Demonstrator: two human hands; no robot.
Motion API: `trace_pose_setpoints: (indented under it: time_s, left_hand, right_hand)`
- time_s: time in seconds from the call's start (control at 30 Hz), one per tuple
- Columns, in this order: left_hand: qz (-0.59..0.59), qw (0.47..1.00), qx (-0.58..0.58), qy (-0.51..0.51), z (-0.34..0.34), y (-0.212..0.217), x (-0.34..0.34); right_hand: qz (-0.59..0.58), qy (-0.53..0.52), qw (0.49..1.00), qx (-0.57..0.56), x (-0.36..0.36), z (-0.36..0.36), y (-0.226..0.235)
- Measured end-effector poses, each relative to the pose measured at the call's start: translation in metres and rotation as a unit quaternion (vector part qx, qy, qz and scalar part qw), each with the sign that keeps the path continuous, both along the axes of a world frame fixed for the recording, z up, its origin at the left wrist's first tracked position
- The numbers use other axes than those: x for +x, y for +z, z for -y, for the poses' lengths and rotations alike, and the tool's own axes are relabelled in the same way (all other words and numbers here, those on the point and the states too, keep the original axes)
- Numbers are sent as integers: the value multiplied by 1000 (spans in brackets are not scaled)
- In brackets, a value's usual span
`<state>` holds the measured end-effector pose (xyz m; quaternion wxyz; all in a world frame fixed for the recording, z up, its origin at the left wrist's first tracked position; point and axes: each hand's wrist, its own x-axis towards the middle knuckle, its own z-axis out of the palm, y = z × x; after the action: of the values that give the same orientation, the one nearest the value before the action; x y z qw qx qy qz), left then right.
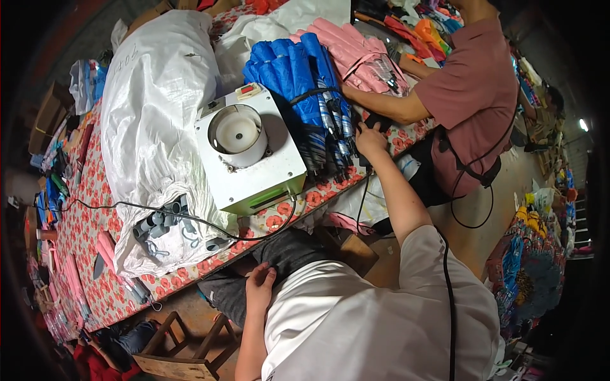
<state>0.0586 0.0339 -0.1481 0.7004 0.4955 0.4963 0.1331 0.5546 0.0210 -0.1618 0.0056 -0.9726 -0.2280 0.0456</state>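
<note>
At the red-flowered desk (89, 254) | right hand (370, 140): fingers bent beside blue folded-umbrella bundle (279, 66), grip unclear | left hand (259, 284): half-curled, empty, against dark grey trousers (292, 247)

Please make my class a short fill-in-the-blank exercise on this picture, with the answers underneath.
1. Of the camera wearer's own hands, the ____ hand is nearer the blue bundle.
2. The other bundle, to the blue one's right, is coloured ____.
3. The tablecloth is printed with red ____.

Answers: right; pink; flowers.
</note>
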Motion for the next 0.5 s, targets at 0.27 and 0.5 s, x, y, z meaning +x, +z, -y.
trace_pose_setpoints:
  time_s: [0.27,0.5]
  left_hand:
    - [-16,1000,-6,-10,-2,-1,-1]
    - [-13,1000,-17,-5,-3,-2,-3]
  right_hand:
    - [-3,-3,1000,13,0,2,-1]
    - [24,12,999,19,-3,5,-4]
